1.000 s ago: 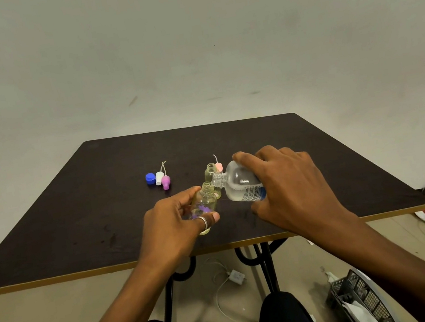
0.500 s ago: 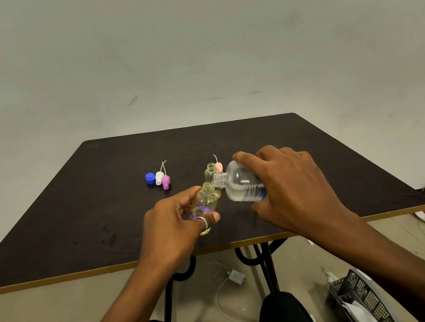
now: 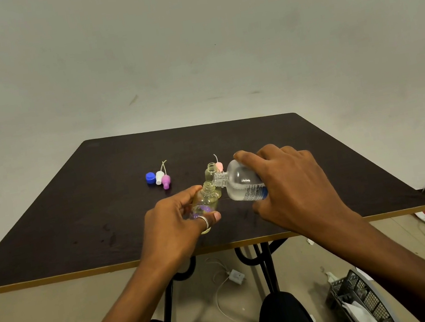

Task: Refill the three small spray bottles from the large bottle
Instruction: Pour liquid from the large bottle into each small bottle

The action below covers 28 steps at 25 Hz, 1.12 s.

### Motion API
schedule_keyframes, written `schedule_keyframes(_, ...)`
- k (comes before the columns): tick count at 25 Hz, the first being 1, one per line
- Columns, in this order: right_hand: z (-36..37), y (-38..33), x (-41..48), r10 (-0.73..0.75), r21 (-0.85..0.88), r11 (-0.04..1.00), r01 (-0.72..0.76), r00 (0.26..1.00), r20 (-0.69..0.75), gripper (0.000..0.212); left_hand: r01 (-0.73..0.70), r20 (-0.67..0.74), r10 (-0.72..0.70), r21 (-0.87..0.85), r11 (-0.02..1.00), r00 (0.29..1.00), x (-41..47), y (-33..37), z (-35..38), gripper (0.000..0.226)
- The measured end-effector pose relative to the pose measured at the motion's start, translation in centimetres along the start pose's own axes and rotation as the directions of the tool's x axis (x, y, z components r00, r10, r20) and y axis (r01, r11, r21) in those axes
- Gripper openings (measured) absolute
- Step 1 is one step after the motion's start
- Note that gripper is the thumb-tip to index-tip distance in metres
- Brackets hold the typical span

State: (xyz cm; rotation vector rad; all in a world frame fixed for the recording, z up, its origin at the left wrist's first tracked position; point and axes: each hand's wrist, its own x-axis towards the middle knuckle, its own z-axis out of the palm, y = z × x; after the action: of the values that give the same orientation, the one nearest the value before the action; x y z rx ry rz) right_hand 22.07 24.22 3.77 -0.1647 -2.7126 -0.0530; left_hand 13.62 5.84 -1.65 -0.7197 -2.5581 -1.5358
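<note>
At the bench [image 3: 73, 212], the left grip [image 3: 176, 223] clamps a small bottle [image 3: 205, 198]; the right grip [image 3: 291, 184] clamps the tilted large bottle [image 3: 240, 184], neck at its mouth. Second bottle [image 3: 211, 172] and pink sprayer [image 3: 219, 166] crowd just behind; blue cap [image 3: 150, 177] lies left. Nothing has shifted since.

The right hand [image 3: 295, 189] tips the large bottle [image 3: 240, 183] toward nine o'clock, neck at the small bottle [image 3: 206, 198] the left hand [image 3: 171, 224] grips.

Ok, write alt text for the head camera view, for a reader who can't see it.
The right hand tips a large clear bottle toward the open neck of a small spray bottle gripped by the left hand, over a dark table. A blue cap and spray tops lie beyond.
</note>
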Motion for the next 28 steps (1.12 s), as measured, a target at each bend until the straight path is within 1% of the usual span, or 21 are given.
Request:
schedule_keyframes(9, -0.06, -0.07, -0.07, -0.003, -0.011, 1.000, 0.003, 1.000, -0.024, 0.085, 0.005, 0.001, -0.005, -0.003, 1.000, 1.000, -0.01, 0.00, 0.03, 0.065)
schedule_keyframes(18, -0.22, -0.05, -0.11, -0.004, -0.020, 1.000, 0.004, 1.000, -0.008, 0.085, 0.006, -0.003, -0.006, 0.003, 1.000, 1.000, -0.08, 0.13, 0.05, 0.065)
schedule_keyframes(28, -0.06, -0.02, -0.05, -0.002, -0.011, 1.000, 0.001, 1.000, -0.026, 0.085, 0.002, 0.006, -0.002, -0.011, 1.000, 1.000, -0.09, 0.07, 0.06, 0.065)
